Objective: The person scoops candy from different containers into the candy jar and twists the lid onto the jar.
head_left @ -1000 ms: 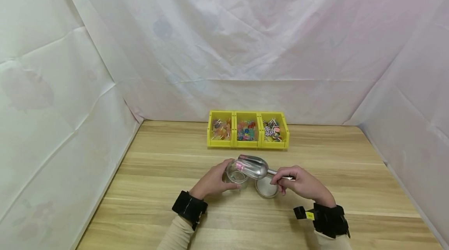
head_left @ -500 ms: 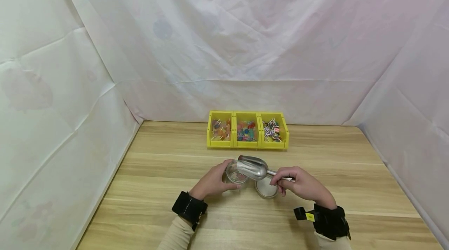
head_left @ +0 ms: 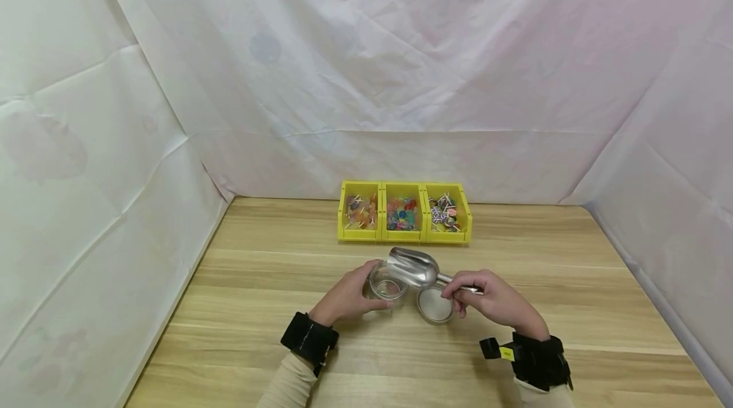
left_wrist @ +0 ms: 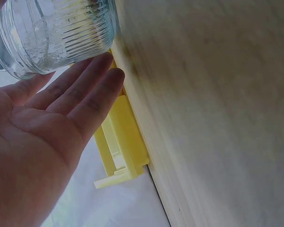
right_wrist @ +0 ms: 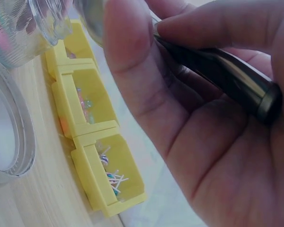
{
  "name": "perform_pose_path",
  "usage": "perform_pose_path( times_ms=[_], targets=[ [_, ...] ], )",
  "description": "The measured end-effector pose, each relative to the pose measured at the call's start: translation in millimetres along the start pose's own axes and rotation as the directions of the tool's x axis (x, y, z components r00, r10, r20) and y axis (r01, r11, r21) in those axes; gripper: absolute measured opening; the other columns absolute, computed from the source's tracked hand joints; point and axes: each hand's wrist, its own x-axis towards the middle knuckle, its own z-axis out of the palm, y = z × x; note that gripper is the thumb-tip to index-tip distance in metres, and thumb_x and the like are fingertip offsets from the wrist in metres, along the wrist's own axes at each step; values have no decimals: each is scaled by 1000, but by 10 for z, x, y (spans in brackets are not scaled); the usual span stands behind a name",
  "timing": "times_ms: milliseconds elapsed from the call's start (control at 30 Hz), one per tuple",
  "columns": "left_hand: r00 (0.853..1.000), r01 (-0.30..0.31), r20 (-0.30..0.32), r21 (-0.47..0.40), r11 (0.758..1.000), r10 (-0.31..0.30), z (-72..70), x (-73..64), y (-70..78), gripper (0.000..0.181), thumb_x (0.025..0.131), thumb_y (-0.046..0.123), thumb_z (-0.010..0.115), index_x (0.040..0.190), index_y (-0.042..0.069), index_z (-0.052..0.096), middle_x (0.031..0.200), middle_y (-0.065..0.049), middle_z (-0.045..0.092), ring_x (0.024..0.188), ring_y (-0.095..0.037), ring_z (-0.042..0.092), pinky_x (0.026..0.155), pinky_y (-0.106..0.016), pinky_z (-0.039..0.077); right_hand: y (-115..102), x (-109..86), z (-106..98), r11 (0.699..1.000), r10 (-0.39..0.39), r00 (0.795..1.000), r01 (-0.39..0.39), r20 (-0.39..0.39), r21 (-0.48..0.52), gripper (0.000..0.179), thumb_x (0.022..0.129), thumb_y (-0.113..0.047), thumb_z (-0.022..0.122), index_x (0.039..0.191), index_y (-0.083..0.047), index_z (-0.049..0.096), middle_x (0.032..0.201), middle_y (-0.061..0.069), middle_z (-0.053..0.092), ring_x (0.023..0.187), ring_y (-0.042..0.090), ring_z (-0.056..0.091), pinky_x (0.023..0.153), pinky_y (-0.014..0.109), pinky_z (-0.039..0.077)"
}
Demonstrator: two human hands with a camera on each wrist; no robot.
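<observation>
A clear glass jar [head_left: 388,290] stands tilted on the table, with my left hand [head_left: 352,293] around it, thumb on the near side and fingers on the far side. Ribbed glass shows against the fingers in the left wrist view, and something pink [right_wrist: 1,37] shows through the jar's wall in the right wrist view. My right hand [head_left: 487,296] grips the dark handle [right_wrist: 227,78] of a metal scoop [head_left: 417,268]. The scoop's mouth overlaps the jar's rim from the right, and no candy shows in it. Below the scoop, a round jar lid [head_left: 435,305] lies on the table.
A joined row of yellow bins [head_left: 403,236] stands behind the jar, holding lollipops [head_left: 361,212] at left, coloured candies [head_left: 403,214] in the middle and striped lollipops [head_left: 443,212] at right. White cloth [head_left: 401,77] hangs around the wooden table [head_left: 275,249].
Pink candy at the scoop's mouth one second ago has left the scoop, and pink now shows in the jar. The scoop's bowl has risen slightly. My left hand keeps its place.
</observation>
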Motion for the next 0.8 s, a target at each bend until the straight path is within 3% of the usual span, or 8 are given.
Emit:
perform_pose_path(
  times_ms=[200,333,567,800],
  targets=[
    [1000,-2,5,-3,1000,2,5,2,-7,82,80,37,83,148,20,41,137,-2,58,127,-20,54,107,-41,44,0,11,5,1000,-11,1000,11,-21,14,22,103,-2,49,107,-8,70,84,25,63,69,24,64,63,36,58],
    [1000,13,5,14,1000,-13,5,0,-17,89,80,42,82,151,18,36,141,-6,55,130,-23,52,108,-44,43,16,20,15,999,38,997,-36,-63,24,21,102,-4,50,106,-6,70,83,22,65,70,28,64,63,36,58],
    [1000,20,8,20,1000,-21,3,-2,-18,96,80,52,79,154,16,31,149,-7,47,137,-25,44,113,-47,39,71,63,54,992,117,983,-107,-141,71,21,104,-11,51,108,-6,71,84,18,67,72,20,65,65,42,59],
    [1000,14,9,37,999,-14,-12,-17,5,94,81,55,76,154,15,32,153,-8,43,141,-25,40,115,-46,36,89,87,83,981,166,969,-144,-185,127,20,103,-11,52,110,-3,70,86,24,66,74,18,65,66,42,59]
  ],
)
